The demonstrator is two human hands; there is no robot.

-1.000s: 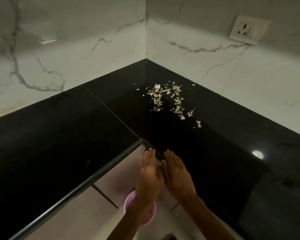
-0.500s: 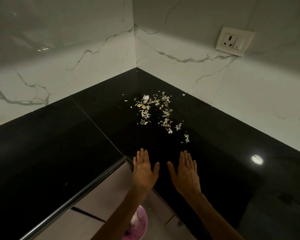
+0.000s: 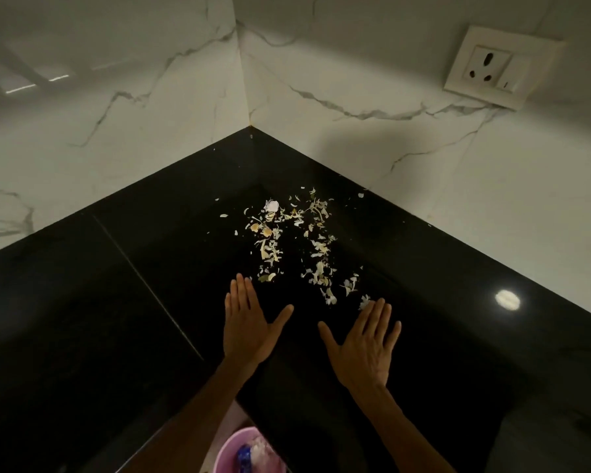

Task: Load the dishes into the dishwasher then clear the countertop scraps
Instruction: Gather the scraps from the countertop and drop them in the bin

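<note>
Reaching: left hand point(image 3: 248, 324): flat, fingers straight, over the bench point(image 3: 116, 302)
Right hand point(image 3: 365, 343): flat, fingertips at scraps point(image 3: 294, 247)

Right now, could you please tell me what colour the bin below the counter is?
Pink, as the head view shows: the bin sits below the counter edge.

White marble-veined wall point(image 3: 372, 158) with a socket plate point(image 3: 498, 68); below the counter edge, a pink bin point(image 3: 227, 450).

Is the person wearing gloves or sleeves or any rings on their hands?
No gloves: the left hand and right hand are bare. No sleeves show on either forearm as far as the picture reaches. No rings, watch or bracelets show, though the light is dim.
</note>
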